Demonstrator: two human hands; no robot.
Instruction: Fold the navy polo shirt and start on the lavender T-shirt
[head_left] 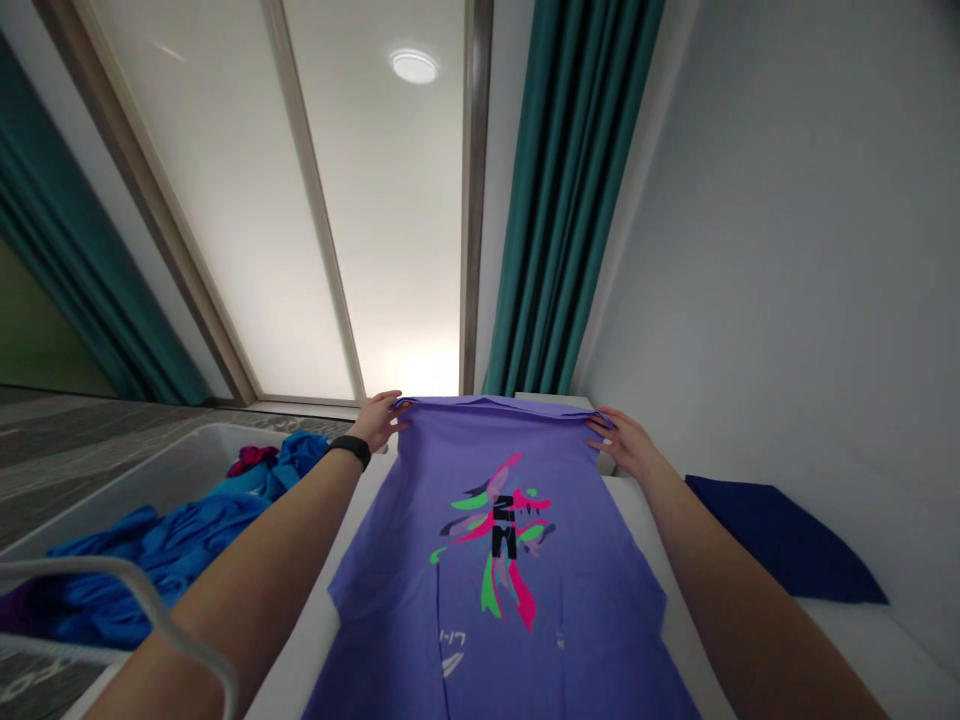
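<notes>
A purple shirt (480,600) with a pink, green and black print stretches out in front of me, its far edge lifted. At that edge's left corner, my left hand (379,420), with a black band on the wrist, pinches the cloth between thumb and fingers. My right hand (622,440) grips the opposite corner in the same way. The far edge is pulled taut between both hands. Toward me, the shirt runs out of the bottom of the view.
On the left, a white plastic bin (202,450) holds blue clothes (187,530) and a dark red piece (253,459). A folded navy cloth (780,540) lies at right on the white surface (847,625) by the wall. A pale cable (142,590) crosses the lower left. Teal curtains (570,200) hang beyond.
</notes>
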